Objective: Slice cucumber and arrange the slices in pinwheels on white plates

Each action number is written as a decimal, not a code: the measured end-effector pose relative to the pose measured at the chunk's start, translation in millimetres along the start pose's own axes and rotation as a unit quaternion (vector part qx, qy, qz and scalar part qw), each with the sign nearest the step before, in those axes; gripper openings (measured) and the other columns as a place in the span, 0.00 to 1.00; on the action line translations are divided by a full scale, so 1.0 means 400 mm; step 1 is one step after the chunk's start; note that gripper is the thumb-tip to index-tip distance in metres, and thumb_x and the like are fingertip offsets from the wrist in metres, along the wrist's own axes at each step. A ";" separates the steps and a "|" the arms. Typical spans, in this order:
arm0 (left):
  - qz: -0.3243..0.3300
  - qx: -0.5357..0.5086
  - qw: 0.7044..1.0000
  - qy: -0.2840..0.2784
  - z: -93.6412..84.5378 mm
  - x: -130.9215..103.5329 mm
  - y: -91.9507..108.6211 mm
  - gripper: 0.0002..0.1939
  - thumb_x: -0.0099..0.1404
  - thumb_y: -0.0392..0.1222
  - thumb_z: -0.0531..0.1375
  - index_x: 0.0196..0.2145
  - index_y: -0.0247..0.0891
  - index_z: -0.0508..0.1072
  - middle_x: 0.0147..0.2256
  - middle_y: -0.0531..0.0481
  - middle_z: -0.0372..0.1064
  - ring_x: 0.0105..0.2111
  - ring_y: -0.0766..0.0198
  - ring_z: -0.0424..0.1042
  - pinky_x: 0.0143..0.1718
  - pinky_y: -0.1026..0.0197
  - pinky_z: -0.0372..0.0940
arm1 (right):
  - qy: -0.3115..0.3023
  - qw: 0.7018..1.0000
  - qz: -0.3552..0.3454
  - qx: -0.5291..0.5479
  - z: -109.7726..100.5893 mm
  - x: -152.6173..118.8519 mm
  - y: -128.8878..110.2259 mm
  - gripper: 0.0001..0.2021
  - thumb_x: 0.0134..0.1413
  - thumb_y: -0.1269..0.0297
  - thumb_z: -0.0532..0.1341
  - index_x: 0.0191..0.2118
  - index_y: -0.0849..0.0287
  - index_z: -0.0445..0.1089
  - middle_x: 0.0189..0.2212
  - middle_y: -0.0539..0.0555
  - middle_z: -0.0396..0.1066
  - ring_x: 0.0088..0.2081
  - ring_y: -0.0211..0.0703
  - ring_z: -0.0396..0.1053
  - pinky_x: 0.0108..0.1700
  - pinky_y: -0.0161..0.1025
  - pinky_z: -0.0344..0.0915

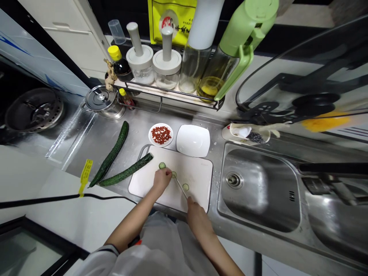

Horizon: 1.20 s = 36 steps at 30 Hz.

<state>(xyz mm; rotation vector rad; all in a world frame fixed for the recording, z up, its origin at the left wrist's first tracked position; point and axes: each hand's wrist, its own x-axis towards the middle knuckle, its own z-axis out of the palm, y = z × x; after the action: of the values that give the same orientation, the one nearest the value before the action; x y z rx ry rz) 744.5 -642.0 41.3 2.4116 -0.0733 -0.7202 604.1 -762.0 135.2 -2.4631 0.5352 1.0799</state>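
A white cutting board (198,172) lies on the steel counter. My right hand (198,218) is closed round the handle of a knife (181,186), whose blade points up and left over the board. The fingers of my left hand (162,179) are pinched together at a cucumber slice (174,174) beside the blade tip. Another slice (162,165) lies just above my left hand, and a third (185,187) lies right of the blade. One cucumber (126,172) rests with its cut end on the board's left edge; a whole cucumber (110,155) lies further left.
Behind the board stand a small plate of red pieces (161,135) and a white square bowl (193,140). A sink (261,191) is on the right. A lidded pot (103,101) stands back left. A rack (172,92) holds jars and bottles. A black cable (106,197) runs at the left.
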 end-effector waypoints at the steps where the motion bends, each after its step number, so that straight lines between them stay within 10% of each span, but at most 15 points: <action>1: 0.002 0.000 1.000 -0.001 0.000 0.000 0.001 0.07 0.58 0.36 0.59 0.32 0.40 0.77 0.31 0.52 0.76 0.33 0.66 0.73 0.37 0.67 0.61 | -0.004 1.000 0.003 -0.001 0.004 -0.006 0.006 0.24 0.54 0.81 0.41 0.52 0.65 0.63 0.38 0.63 0.74 0.42 0.47 0.72 0.37 0.36 0.65; 27: 0.079 -0.059 0.970 0.222 -0.056 0.017 -0.062 0.10 0.59 0.38 0.58 0.38 0.37 0.75 0.35 0.47 0.72 0.31 0.64 0.68 0.38 0.62 0.63 | -0.015 1.000 0.008 -0.001 0.061 -0.044 0.046 0.26 0.56 0.78 0.38 0.55 0.64 0.61 0.39 0.62 0.72 0.42 0.47 0.71 0.39 0.38 0.63; 30: 0.138 -0.052 0.977 0.154 -0.051 0.015 -0.016 0.10 0.59 0.35 0.57 0.39 0.37 0.75 0.38 0.47 0.72 0.32 0.65 0.68 0.38 0.63 0.64 | -0.017 1.000 0.011 -0.012 0.059 -0.051 0.038 0.26 0.56 0.78 0.38 0.57 0.65 0.60 0.41 0.62 0.71 0.43 0.47 0.71 0.39 0.37 0.64; 36: 0.231 0.144 0.939 -0.211 -0.001 0.016 0.131 0.11 0.55 0.32 0.59 0.37 0.40 0.76 0.37 0.48 0.73 0.38 0.61 0.70 0.42 0.62 0.63 | -0.031 0.999 0.018 -0.024 0.049 -0.065 0.024 0.27 0.56 0.80 0.37 0.58 0.66 0.58 0.43 0.65 0.70 0.42 0.48 0.71 0.38 0.39 0.65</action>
<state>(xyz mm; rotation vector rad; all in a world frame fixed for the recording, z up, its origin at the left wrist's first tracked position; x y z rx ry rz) 756.4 -685.6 68.4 2.3196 -0.9455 -1.0344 571.5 -755.6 140.6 -2.4617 0.5434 1.1918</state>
